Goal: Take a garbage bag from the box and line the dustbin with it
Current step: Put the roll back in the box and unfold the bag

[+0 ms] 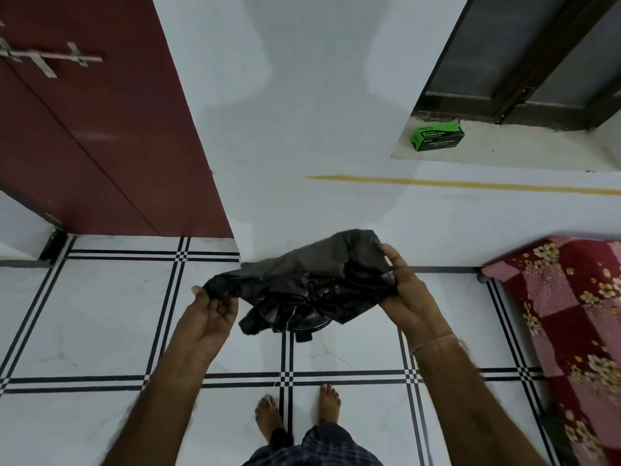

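A crumpled black garbage bag (312,284) is stretched between both hands in front of me, above the tiled floor. My left hand (210,312) pinches its left edge. My right hand (408,297) grips its right side, fingers curled over the plastic. Under the bag a dark round rim (307,326) peeks out, probably the dustbin, mostly hidden. The green garbage bag box (437,138) lies on a window ledge at the upper right, far from both hands.
A dark red door (100,129) stands at the left. A bed with a red and pink floral cover (571,314) fills the right side. The white wall (302,129) is straight ahead. My bare feet (295,412) stand on white tiles with black lines.
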